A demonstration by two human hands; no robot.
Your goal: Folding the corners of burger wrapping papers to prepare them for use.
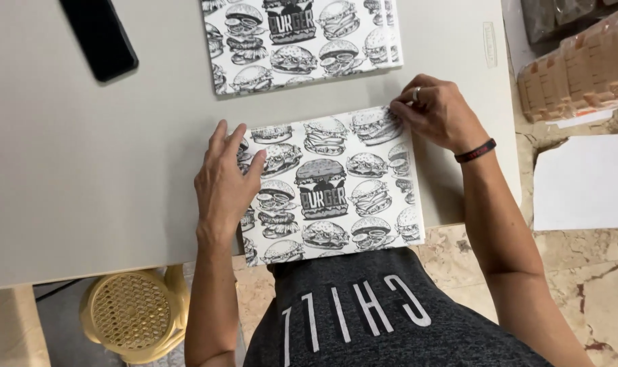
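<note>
Head view: the left hand lies flat, fingers spread and extended, pressing on the left edge of a flat folded carton; it grips nothing, only bears down. The right hand has its fingertips bunched and pinched at the carton's far right corner, holding or lifting that edge; a ring shows on one finger and a dark band circles the wrist. The carton is a white square printed all over with black-and-white drawings of burgers, a darker emblem at its middle. It lies on the near edge of a pale grey table, its near side overhanging towards the person's body. Further away on the table sits a stack of like printed cartons, well apart from the hands. A black phone lies at the far left. Under the table stands a yellow plastic stool. On the floor at right rests a clear bag of brown cartons.
</note>
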